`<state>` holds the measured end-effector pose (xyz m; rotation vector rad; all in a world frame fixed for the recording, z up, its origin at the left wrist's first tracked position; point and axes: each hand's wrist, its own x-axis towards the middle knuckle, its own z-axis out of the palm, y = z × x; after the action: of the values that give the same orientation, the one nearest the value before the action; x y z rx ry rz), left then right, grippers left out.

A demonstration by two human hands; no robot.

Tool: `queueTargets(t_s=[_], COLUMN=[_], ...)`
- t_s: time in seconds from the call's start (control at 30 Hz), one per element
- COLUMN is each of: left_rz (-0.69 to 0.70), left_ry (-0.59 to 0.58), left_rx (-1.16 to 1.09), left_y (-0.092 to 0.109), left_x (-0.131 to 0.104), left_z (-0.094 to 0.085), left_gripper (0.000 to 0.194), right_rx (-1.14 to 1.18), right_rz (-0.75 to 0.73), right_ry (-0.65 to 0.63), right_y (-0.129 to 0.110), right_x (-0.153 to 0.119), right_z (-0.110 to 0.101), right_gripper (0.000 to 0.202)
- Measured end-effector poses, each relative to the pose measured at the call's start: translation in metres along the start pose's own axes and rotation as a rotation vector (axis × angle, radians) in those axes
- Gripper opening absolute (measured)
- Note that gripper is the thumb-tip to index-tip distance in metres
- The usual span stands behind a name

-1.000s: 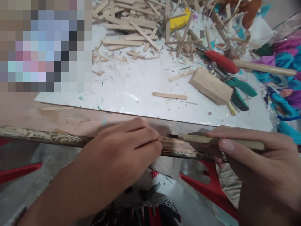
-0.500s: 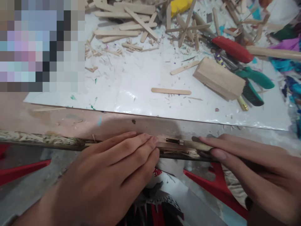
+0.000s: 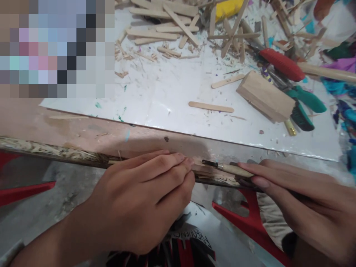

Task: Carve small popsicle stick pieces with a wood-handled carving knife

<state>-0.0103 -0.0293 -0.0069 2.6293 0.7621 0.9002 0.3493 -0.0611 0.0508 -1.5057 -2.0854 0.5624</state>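
My left hand (image 3: 144,196) lies at the near table edge with its fingers pressed together over a thin wooden stick (image 3: 198,162). Most of that stick is hidden under the fingers; a pale end shows on the left of the hand. In my right hand (image 3: 303,207) is a small carving gouge (image 3: 235,170), pinched by its pale wooden handle between thumb and fingers. Its dark metal tip points left, close to the left fingertips and at the stick. Whether the tip touches the wood I cannot tell.
Several craft sticks (image 3: 152,34) are heaped at the back. A wood block (image 3: 265,97) stands beside green-handled pliers (image 3: 308,100) and a red-handled tool (image 3: 282,65). One craft stick (image 3: 211,107) lies on the white sheet (image 3: 161,89). Shavings (image 3: 55,149) line the edge.
My view has shifted slightly, so the things on the white sheet appear further right. Both hands keep nearly the same hold, and the gouge tip stays close to my left fingertips.
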Motion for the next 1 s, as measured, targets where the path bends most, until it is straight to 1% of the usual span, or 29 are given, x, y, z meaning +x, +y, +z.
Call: queueTargets(t_s=[0.1,0.23,0.37,0.47,0.57,0.7,0.8,0.9,1.0], left_rz=[-0.011,-0.02,-0.013,-0.011,-0.015,-0.016,-0.016,-0.007,-0.008], left_ry=[-0.009,-0.022,0.002,0.011,-0.007,0.003,-0.008,0.014,0.047], left_rx=[-0.008,-0.003,0.011,0.009,0.001,0.002,-0.001,-0.001,-0.002], left_y=[0.001,0.002,0.002,0.002,0.001,0.002,0.002,0.001,0.001], left_x=[0.0,0.0,0.0,0.0,0.0,0.0,0.0,0.0,0.0], left_z=[-0.001,-0.001,0.0,0.001,0.001,0.002,0.003,0.005,0.007], left_gripper=[0.038,0.041,0.038,0.036,0.038,0.038,0.039,0.039,0.038], right_rx=[0.011,0.067,0.055,0.064,0.072,0.073,0.081,0.081,0.047], right_rz=[0.006,0.049,0.091,0.082,0.092,0.096,0.077,0.068,0.089], right_ry=[0.003,-0.008,0.012,0.003,0.016,0.033,0.021,-0.007,0.003], right_y=[-0.001,-0.004,-0.005,-0.005,-0.005,-0.003,-0.002,-0.006,-0.01], right_x=[0.002,0.0,-0.001,-0.002,-0.004,-0.009,-0.008,-0.006,-0.005], right_z=[-0.001,0.0,0.004,0.007,0.009,0.009,0.007,0.006,0.008], right_gripper=[0.042,0.049,0.055,0.062,0.068,0.062,0.059,0.066,0.073])
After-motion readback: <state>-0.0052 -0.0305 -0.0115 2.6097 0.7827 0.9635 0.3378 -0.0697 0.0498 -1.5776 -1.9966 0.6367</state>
